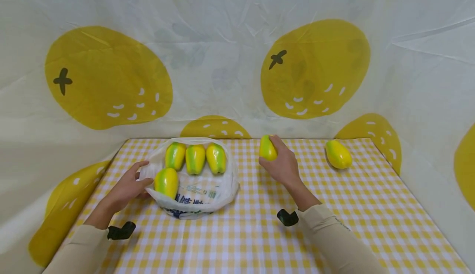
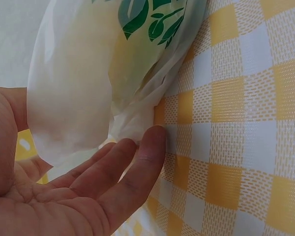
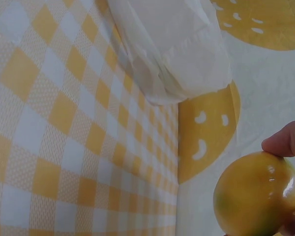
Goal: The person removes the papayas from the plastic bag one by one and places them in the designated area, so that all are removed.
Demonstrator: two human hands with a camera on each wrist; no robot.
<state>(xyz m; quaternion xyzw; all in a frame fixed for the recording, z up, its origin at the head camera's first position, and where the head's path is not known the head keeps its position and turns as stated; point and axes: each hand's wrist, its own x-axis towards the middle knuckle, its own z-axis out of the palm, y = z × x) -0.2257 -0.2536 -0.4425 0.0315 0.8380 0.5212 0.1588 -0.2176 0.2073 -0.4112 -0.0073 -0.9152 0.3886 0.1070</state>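
Observation:
A white plastic bag [image 1: 231,183] stands with its mouth spread wide on the left half of the table. Several shiny yellow-green papayas [image 1: 195,159] lie inside it, most along the far side and one by the left rim. My left hand [image 1: 128,185] holds the bag's left rim, thumb over the edge and fingers along the outside; the left wrist view shows the bag's wall [image 2: 73,88] between them. To the right of the bag, my right hand [image 1: 283,162] grips another papaya [image 1: 266,148] above the table. One more papaya [image 1: 338,154] lies on the cloth at the far right.
A yellow-and-white checked cloth [image 1: 237,245] covers the table. Behind and beside it hangs a pale sheet [image 1: 215,59] printed with large yellow fruit, meeting the table's back edge.

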